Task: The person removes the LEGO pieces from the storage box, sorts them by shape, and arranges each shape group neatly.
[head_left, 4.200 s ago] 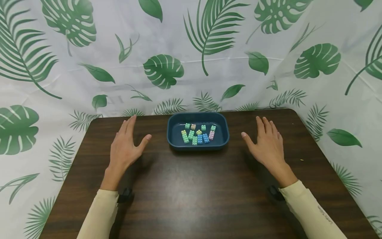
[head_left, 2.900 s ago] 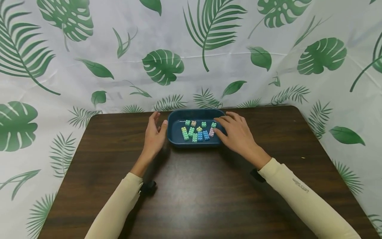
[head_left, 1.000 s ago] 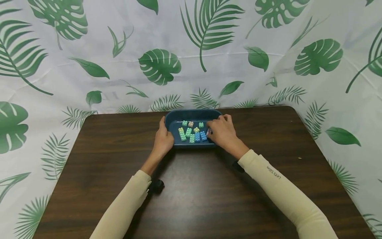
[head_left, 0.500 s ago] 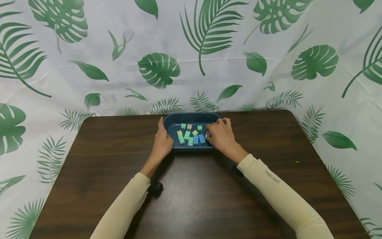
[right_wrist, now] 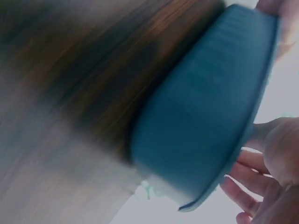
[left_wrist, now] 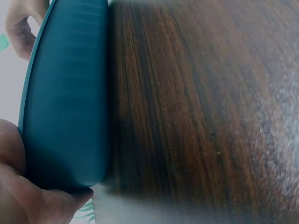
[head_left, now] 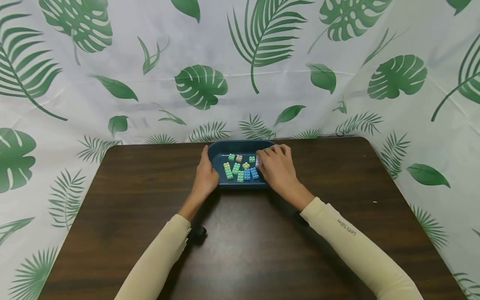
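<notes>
A dark blue tray [head_left: 240,186] with toy building bricks sits at the table's far edge. My left hand [head_left: 205,175] grips its left end, and the left wrist view has that thumb and fingers at the tray wall [left_wrist: 70,102]. Over the right end, my right hand [head_left: 279,168] pinches a pink brick [head_left: 258,161], mostly hidden by the fingers. In the right wrist view its fingers reach past the rim. Inside the tray lie two blue bricks [head_left: 247,174], several green ones [head_left: 240,176], a peach one [head_left: 238,158] and a yellow flower-shaped piece [head_left: 246,165].
The dark wooden table [head_left: 240,241] stretches toward me in front of the tray. Behind it hangs a white cloth [head_left: 157,91] with green leaf prints. A tiny yellow scrap [head_left: 375,202] lies at the right.
Both hands have come in from the table's sides to the tray. The left took hold of its left end; the right reached in, took the pink brick and moved it slightly up.
</notes>
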Motion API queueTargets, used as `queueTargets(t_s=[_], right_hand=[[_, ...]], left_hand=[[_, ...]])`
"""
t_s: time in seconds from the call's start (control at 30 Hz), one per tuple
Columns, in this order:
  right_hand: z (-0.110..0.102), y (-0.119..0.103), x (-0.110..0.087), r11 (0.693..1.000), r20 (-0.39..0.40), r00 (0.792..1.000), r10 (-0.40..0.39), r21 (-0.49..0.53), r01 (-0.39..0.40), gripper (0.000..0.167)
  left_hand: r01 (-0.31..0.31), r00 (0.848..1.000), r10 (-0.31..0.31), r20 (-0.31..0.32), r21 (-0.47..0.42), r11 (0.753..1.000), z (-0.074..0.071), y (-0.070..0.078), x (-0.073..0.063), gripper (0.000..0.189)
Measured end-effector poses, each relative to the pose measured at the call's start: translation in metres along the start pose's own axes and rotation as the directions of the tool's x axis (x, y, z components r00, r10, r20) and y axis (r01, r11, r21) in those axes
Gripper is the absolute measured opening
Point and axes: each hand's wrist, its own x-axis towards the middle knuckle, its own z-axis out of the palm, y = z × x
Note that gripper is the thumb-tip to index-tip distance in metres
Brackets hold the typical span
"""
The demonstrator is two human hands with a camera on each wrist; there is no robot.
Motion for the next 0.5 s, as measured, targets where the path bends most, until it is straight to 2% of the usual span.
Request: queueTargets(t_s=[0.13, 0.27, 0.5], right_hand=[[-0.012, -0.015, -0.003, 0.999, -0.031, 0.999, -0.028, 0.03, 0.029, 0.046], [-0.022, -0.032, -0.01, 0.989, -0.037, 0.993, -0.114, 0.088, 0.116, 0.045], [-0.033, -0.051, -0.021, 0.937, -0.024, 0.966, -0.258, 0.24, 0.256, 0.041]], left_hand=[[0.003, 1.0, -0.003, 0.009, 0.005, 1.0, -0.003, 0.001, 0.002, 0.084], [0.0, 1.0, 0.0, 0.014, 0.006, 1.0, -0.004, 0.0, 0.002, 0.086], [-0.021, 1.0, 0.02, 0.018, 0.015, 1.0, -0.003, 0.0, 0.003, 0.092]])
